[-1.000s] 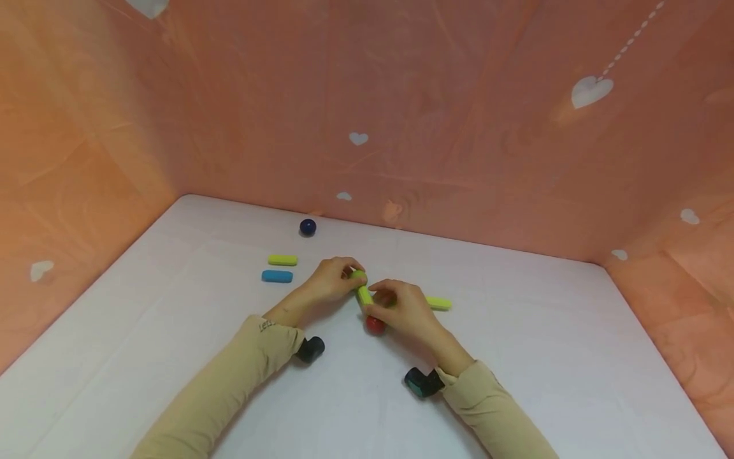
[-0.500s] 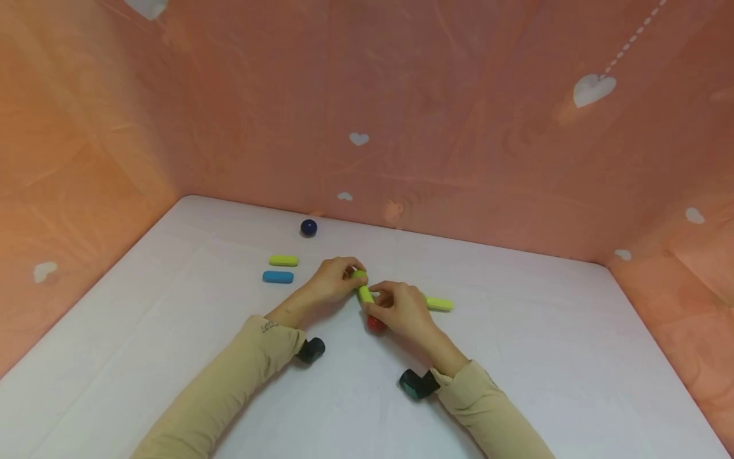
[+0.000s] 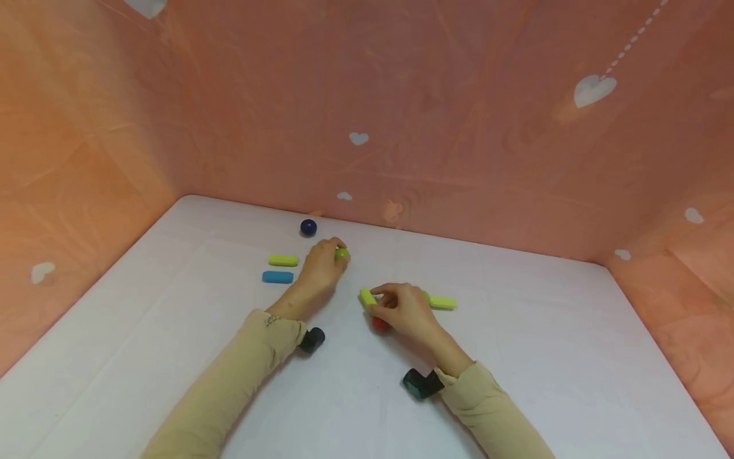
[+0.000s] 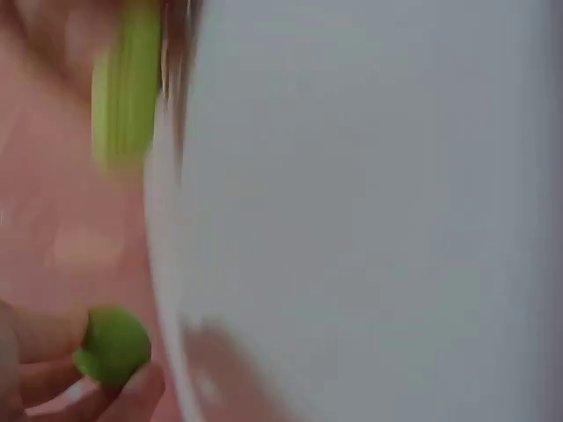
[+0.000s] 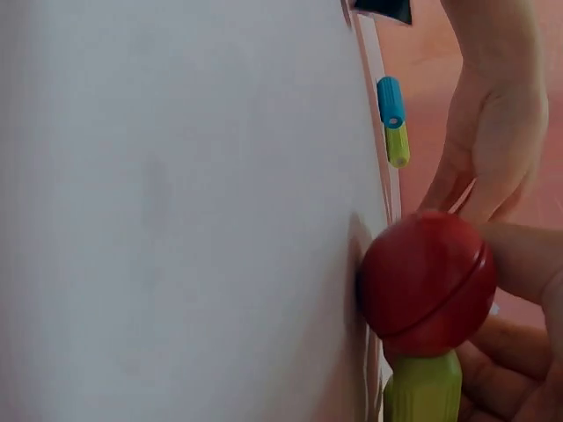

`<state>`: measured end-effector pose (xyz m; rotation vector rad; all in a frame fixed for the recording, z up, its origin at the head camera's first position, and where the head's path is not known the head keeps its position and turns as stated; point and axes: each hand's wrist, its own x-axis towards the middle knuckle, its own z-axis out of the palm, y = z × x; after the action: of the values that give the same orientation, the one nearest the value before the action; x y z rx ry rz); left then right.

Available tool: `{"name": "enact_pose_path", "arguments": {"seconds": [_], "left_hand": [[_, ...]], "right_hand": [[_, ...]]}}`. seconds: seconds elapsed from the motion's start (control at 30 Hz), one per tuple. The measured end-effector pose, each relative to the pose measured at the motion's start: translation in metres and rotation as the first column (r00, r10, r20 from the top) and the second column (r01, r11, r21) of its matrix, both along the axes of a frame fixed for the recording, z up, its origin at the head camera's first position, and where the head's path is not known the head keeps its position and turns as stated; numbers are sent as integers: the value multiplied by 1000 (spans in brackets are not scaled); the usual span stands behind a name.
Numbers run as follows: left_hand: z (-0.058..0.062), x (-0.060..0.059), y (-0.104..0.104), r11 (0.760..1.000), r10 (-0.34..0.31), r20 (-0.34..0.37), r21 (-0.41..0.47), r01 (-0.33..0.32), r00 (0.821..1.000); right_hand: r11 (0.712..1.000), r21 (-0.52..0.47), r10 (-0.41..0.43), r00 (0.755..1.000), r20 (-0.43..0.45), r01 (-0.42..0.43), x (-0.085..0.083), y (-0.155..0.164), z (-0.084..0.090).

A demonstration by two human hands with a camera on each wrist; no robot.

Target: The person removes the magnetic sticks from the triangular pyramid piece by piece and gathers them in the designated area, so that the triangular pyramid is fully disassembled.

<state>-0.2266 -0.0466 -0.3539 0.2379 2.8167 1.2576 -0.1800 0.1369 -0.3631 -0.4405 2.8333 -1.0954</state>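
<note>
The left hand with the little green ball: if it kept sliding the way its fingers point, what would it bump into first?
Probably the dark blue ball, just ahead of the left hand and its green ball, then the pink wall. Depth is uncertain; it might slip past.

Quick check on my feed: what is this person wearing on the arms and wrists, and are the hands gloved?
Both arms are in long beige sleeves, the left sleeve carrying a small dark marking near its cuff. Under each wrist sits a small dark, rounded camera unit: the left one black, the right one dark teal. The left hand and right hand are bare, no gloves or rings visible.
</note>
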Motion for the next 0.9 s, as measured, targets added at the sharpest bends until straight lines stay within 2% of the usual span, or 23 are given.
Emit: {"name": "enact_pose_path", "arguments": {"seconds": [0.07, 0.17, 0.27, 0.43, 0.57, 0.73, 0.9], "left_hand": [[5, -3, -3, 998, 46, -19, 46, -45, 999], [12, -9, -4, 993, 41, 8, 106, -42, 999], [13, -18, 0, 994, 60, 12, 94, -61, 998], [8, -34, 7, 975, 156, 57, 152, -163, 986], [5, -44, 9, 953, 216, 60, 205, -224, 975], [-3, -47, 9, 943, 246, 104, 206, -263, 964], [-7, -51, 11, 952, 256, 69, 156, -264, 964]], "right_hand": [[1000, -1, -1, 1000, 7, 1, 0, 3, 0], [1000, 0, 3, 1000, -6, -3, -1, 6, 0], [1000, 3, 17, 1000, -20, -17, -4, 8, 1], [999, 14, 46, 999, -16, -45, -5, 9, 2], [997, 14, 72, 997, -24, -72, -5, 9, 4], [992, 0, 123, 992, -38, -123, -1, 12, 1], [989, -51, 134, 990, -39, -135, -1, 19, 2]]}}
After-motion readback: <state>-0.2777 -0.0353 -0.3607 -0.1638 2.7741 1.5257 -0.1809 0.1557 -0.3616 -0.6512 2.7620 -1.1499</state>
